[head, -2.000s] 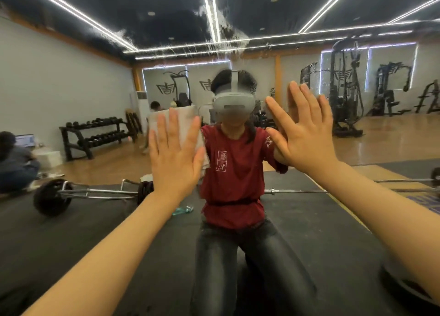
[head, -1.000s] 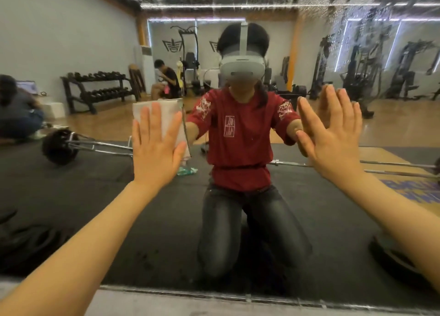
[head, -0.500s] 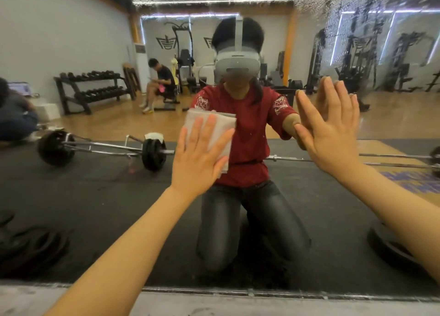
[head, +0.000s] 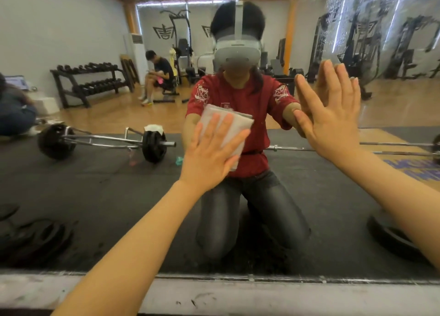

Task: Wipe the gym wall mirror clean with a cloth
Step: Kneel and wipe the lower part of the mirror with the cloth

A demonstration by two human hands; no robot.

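Observation:
The wall mirror (head: 95,196) fills nearly the whole view and reflects me kneeling in front of it. My left hand (head: 212,154) presses a folded white cloth (head: 235,123) flat against the glass at the centre, fingers straight and spread. My right hand (head: 331,115) leans on the glass to the right with its palm flat and fingers straight, holding nothing. Wet streaks and droplets (head: 338,11) cover the mirror's upper right part.
The mirror's lower edge meets a grey scuffed ledge (head: 262,294) at the bottom. In the reflection lie a barbell (head: 102,140) on black matting, weight plates, a dumbbell rack (head: 88,82), gym machines and a seated person (head: 158,77).
My left hand has slid the cloth rightward and down across the glass, from the left side to the centre. My right hand has stayed pressed in about the same spot.

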